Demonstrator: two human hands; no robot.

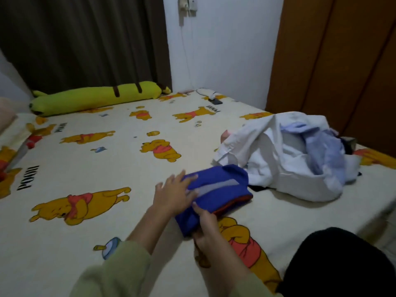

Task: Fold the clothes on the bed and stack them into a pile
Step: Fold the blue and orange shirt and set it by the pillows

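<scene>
- A person leans over a bed (111, 161) covered with a cream sheet printed with cartoon bears.
- The left hand (174, 195) lies flat with straight fingers spread on a folded blue garment (216, 196), pressing it down.
- The right hand (205, 226) grips the near edge of the same garment, fingers curled under the fabric and thumb on top.
- The blue garment, with a grey stripe and a red edge showing, sits near the front middle of the bed, looking folded into a compact bundle.
- Just behind it, to the right, lies a rumpled heap of unfolded clothes (285, 155), mostly white and pale blue.
- Judging by this, the task is at an early stage: one piece looks nearly folded, no pile is visible, and the heap remains.
- A long yellow bolster (96, 98) lies along the far edge by a dark curtain (85, 39).
</scene>
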